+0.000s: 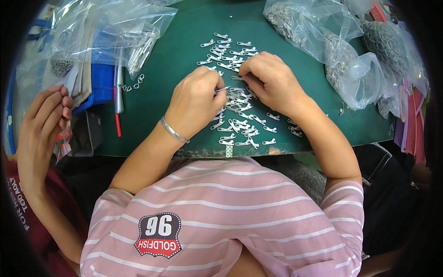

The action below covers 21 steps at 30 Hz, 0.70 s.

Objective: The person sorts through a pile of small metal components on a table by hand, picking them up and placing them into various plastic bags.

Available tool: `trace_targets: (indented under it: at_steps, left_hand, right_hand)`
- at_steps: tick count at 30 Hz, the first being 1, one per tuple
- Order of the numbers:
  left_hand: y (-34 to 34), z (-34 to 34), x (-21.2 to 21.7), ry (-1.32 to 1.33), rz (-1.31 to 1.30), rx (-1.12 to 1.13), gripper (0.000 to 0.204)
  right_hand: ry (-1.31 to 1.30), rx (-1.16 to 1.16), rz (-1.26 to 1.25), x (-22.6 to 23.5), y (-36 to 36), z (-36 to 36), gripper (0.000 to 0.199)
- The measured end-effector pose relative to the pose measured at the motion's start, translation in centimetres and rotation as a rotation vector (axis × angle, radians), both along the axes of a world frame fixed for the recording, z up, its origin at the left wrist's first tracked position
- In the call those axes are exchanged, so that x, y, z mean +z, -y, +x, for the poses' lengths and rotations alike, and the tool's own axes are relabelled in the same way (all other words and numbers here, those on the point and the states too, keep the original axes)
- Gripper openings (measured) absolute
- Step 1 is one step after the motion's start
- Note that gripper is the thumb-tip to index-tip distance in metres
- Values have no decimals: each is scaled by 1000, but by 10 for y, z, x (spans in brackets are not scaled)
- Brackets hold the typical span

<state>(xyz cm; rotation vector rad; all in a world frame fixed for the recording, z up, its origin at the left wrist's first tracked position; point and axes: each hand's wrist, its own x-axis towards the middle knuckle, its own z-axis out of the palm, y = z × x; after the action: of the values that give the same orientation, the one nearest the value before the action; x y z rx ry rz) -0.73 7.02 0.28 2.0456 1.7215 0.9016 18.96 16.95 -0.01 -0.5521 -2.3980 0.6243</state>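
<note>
My left hand (197, 98), a silver bangle on its wrist, is closed in a pinch. From between its thumb and finger sticks a thin silver metal piece (223, 88). My right hand (273, 82) hovers just across from it, fingertips pressed together; whatever they may hold is hidden. Around and beneath both hands lie many small silver clasp-like metal pieces (237, 125), each with a rounded loop end and a narrower hooked end. They form a loose band from the table's near edge to beyond my hands.
Clear plastic bags of metal parts (339, 69) crowd the far right of the green table (184, 37). At left are more plastic bags (110, 27), a blue tray (100, 85), a red-and-silver rod-like tool (118, 99) and a co-worker's hand (44, 115).
</note>
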Motion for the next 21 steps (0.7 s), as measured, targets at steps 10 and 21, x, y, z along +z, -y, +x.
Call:
trace_targets:
  at_steps: [10,21]
  left_hand:
    - [3,-5,1,67,87,24,9]
    - [9,-7,0,114,184,6,19]
  right_hand:
    - [183,15,-46,17,20,-2,18]
    - [99,17,157,13,21,-7,18]
